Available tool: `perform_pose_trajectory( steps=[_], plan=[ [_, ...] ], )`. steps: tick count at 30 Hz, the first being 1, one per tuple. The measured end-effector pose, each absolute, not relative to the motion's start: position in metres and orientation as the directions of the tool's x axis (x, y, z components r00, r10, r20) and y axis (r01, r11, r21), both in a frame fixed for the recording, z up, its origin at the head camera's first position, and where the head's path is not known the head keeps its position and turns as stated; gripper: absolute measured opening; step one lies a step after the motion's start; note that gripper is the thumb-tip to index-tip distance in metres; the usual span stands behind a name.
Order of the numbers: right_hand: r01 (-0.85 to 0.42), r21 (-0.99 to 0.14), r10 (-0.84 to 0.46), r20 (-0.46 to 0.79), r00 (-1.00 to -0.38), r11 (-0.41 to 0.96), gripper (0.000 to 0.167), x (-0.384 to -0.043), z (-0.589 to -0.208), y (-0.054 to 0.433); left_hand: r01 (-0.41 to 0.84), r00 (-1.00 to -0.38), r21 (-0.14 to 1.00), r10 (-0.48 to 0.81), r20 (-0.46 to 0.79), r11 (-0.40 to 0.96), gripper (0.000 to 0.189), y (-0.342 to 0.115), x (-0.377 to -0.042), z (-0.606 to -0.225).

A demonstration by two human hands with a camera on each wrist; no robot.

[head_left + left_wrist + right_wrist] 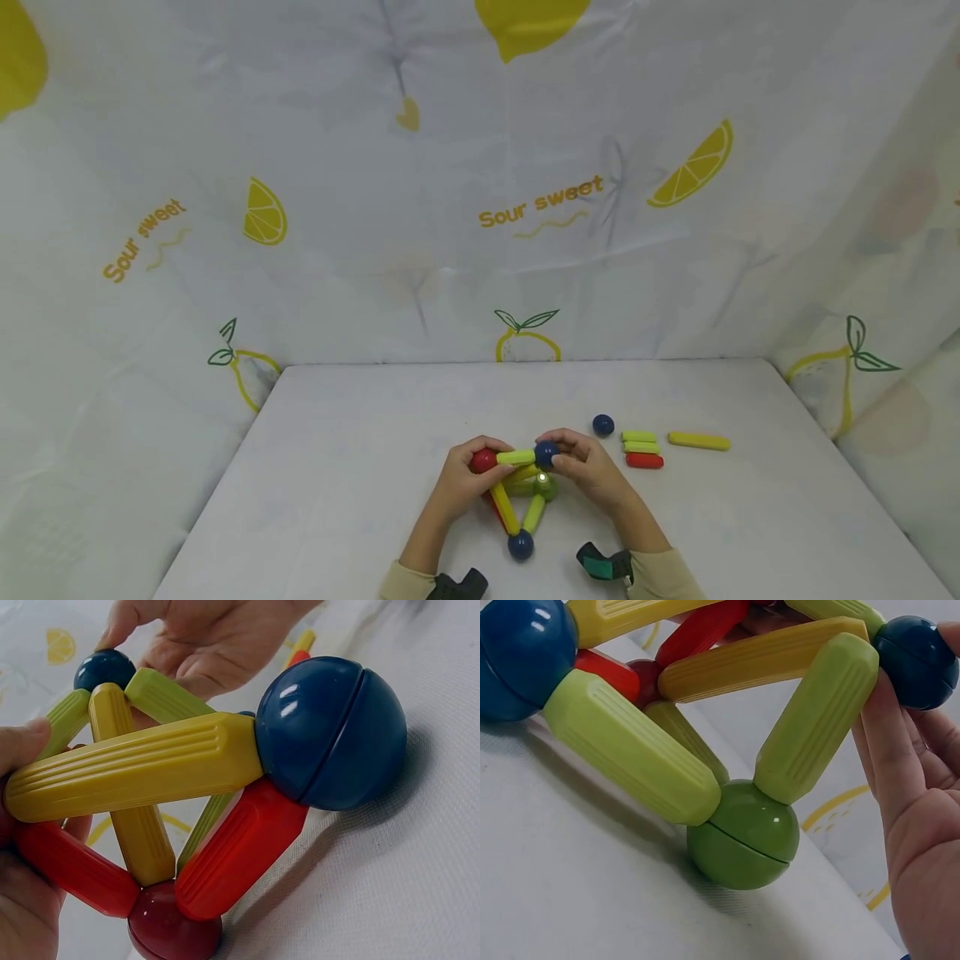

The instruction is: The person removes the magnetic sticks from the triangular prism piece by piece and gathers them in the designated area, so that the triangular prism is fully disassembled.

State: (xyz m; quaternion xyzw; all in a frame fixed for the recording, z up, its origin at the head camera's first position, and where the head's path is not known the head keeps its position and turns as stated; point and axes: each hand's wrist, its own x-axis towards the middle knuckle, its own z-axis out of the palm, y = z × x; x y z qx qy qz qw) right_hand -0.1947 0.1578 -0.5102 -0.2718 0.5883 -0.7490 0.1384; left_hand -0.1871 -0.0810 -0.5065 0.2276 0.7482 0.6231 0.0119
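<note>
My left hand (459, 487) grips the red ball (483, 460) at the upper left corner of a frame of magnetic rods and balls. Across from it, my right hand (596, 477) pinches a blue ball (546, 454) between thumb and fingers. A lime rod (516, 457) joins these two balls. Lower down, a blue ball (330, 735), a green ball (742, 834) and a dark red ball (174, 922) form corners near the tabletop. Yellow rods (135, 769), red rods (240, 851) and lime rods (817, 716) link the corners. In the left wrist view, the left-hand ball is mostly cut off.
Right of the hands on the white tabletop (300, 483) lie a loose blue ball (603, 425), two lime rods (640, 442), a red rod (644, 460) and a longer yellow rod (698, 441). A lemon-printed cloth (420, 275) hangs behind the table.
</note>
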Motion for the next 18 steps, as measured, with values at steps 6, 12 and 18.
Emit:
perform_pose_trajectory(
  steps=[6, 12, 18],
  plan=[
    [-0.065, -0.955, -0.524, 0.214, -0.824, -0.288, 0.028, -0.195, -0.513, 0.156, 0.253, -0.921, 0.958, 0.337, 0.197, 0.132, 0.019, -0.081, -0.187, -0.504],
    [-0.063, -0.939, -0.464, 0.225, -0.857, -0.338, 0.028, -0.196, -0.51, 0.161, 0.237, -0.93, 0.96, 0.322, 0.178, 0.152, 0.019, -0.081, -0.187, -0.5],
    [-0.054, -0.92, -0.198, 0.141, -0.97, -0.389, 0.035, -0.193, -0.504, 0.174, 0.245, -0.937, 0.954, 0.295, 0.188, 0.171, 0.019, -0.083, -0.185, -0.501]
  ],
)
